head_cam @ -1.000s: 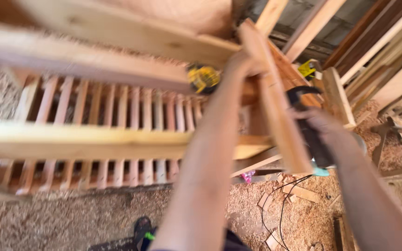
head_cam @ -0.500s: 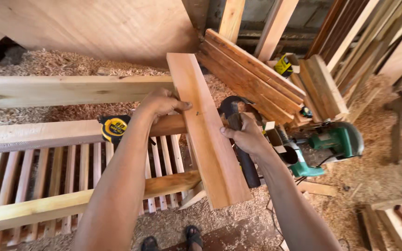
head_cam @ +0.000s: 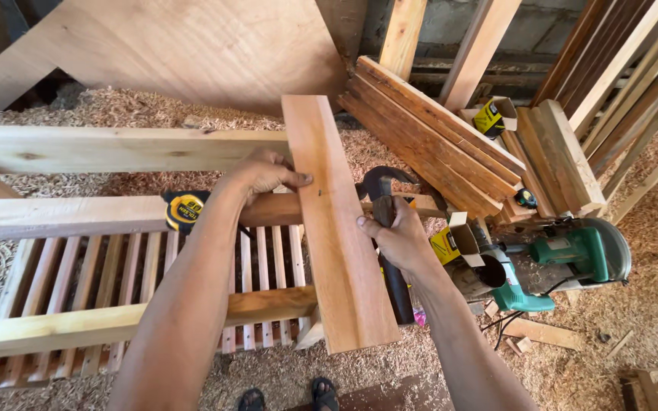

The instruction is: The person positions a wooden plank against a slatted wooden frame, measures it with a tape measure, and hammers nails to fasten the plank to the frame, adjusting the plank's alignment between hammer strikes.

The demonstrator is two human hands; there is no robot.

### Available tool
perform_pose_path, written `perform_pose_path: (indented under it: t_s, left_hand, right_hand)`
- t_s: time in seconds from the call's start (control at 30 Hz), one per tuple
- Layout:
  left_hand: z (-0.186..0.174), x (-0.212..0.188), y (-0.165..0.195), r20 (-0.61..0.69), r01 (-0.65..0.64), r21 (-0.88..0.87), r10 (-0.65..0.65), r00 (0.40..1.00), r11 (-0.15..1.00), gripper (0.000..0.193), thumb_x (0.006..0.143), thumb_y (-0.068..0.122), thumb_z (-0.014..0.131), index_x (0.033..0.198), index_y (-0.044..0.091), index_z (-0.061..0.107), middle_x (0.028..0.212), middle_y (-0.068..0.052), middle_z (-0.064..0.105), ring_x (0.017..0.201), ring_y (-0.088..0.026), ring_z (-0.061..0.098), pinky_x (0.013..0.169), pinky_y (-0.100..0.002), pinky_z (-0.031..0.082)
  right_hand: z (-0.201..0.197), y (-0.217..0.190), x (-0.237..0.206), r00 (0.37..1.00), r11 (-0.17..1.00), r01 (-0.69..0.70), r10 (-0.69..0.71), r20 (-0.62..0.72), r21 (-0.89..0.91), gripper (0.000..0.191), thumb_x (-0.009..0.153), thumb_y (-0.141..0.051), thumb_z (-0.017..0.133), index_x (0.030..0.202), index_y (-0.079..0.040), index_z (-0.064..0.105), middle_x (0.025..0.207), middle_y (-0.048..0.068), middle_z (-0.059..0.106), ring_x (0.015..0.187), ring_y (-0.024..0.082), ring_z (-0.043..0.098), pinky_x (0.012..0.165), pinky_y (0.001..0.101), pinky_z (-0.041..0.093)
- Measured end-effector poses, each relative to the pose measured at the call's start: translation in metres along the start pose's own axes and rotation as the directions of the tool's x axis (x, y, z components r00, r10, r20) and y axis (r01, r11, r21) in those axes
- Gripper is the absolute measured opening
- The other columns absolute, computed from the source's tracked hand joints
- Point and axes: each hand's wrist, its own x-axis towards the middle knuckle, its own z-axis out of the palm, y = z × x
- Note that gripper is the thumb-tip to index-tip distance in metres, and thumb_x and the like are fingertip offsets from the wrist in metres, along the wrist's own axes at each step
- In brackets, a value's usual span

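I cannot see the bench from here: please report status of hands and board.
Left hand pressing on board. Right hand grips hammer at board's edge. Tape measure on rail beside.

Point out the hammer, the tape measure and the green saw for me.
hammer (head_cam: 381, 185): head view, on its dark metal head.
tape measure (head_cam: 184, 210): head view, on its yellow case.
green saw (head_cam: 573, 253): head view, on its motor housing.

The floor (head_cam: 634, 320) is covered in sawdust and wood shavings. On it stands a wooden slatted frame (head_cam: 116, 266), with a short plank (head_cam: 336, 228) and a yellow tape measure (head_cam: 184, 209) lying on its rails. A green circular saw (head_cam: 565, 259) and a stack of boards (head_cam: 436, 137) lie on the floor too.
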Motion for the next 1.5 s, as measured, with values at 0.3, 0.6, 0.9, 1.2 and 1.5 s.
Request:
perform_pose_path:
  t_s: [0.3, 0.6, 0.9, 1.2, 1.5]
  left_hand:
    - [-0.001, 0.003, -0.009, 0.03, -0.06, -0.002, 0.06, 0.998, 0.998, 0.045, 0.07, 0.028, 0.092, 0.101, -0.001, 0.077, 0.094, -0.013, 0.08, 0.091, -0.022, 0.072, 0.091, -0.034, 0.051]
    - [-0.007, -0.007, -0.005, 0.042, -0.011, -0.055, 0.013, 0.999, 0.998, 0.041, 0.069, 0.022, 0.092, 0.101, 0.0, 0.077, 0.094, -0.012, 0.08, 0.09, -0.022, 0.073, 0.088, -0.037, 0.053]
    - [-0.009, -0.02, 0.004, 0.159, 0.155, -0.257, -0.116, 0.98, 0.954, 0.043, 0.069, 0.017, 0.085, 0.108, 0.004, 0.072, 0.097, -0.017, 0.077, 0.083, -0.036, 0.074, 0.069, -0.057, 0.056]
    - [-0.007, -0.014, -0.003, 0.048, -0.023, -0.089, 0.028, 0.998, 0.996, 0.044, 0.071, 0.019, 0.092, 0.106, -0.003, 0.077, 0.096, -0.016, 0.079, 0.09, -0.024, 0.072, 0.074, -0.04, 0.06]
    - [-0.008, -0.036, 0.007, 0.05, 0.014, -0.146, -0.007, 0.999, 0.989, 0.043, 0.072, 0.018, 0.09, 0.106, -0.002, 0.074, 0.097, -0.016, 0.078, 0.084, -0.025, 0.075, 0.069, -0.045, 0.065]
  right_hand:
    - [0.008, 0.004, -0.013, 0.999, 1.0, 0.011, -0.009, -0.052, 0.027, 0.03, 0.082, -0.017, 0.081, 0.103, -0.004, 0.062, 0.077, 0.001, 0.063, 0.068, 0.013, 0.057, 0.061, 0.032, 0.049]
    - [0.014, -0.008, -0.016, 0.997, 1.0, -0.002, 0.0, -0.073, -0.024, 0.032, 0.082, -0.017, 0.081, 0.106, -0.004, 0.064, 0.088, 0.007, 0.071, 0.08, 0.017, 0.066, 0.073, 0.0338, 0.053]
    - [0.016, -0.015, -0.02, 0.994, 0.995, -0.051, 0.042, -0.104, -0.088, 0.042, 0.08, -0.023, 0.083, 0.11, -0.002, 0.062, 0.093, 0.009, 0.071, 0.085, 0.019, 0.068, 0.08, 0.0369, 0.055]
    - [0.014, 0.005, -0.011, 0.998, 0.998, 0.047, -0.046, -0.035, 0.033, 0.032, 0.08, -0.015, 0.084, 0.101, -0.002, 0.064, 0.08, 0.003, 0.063, 0.07, 0.015, 0.055, 0.064, 0.0327, 0.047]
    - [0.016, 0.012, -0.007, 0.999, 0.999, 0.01, -0.008, -0.039, 0.051, 0.03, 0.083, -0.016, 0.085, 0.098, -0.003, 0.062, 0.083, 0.003, 0.061, 0.074, 0.016, 0.056, 0.068, 0.0329, 0.048]
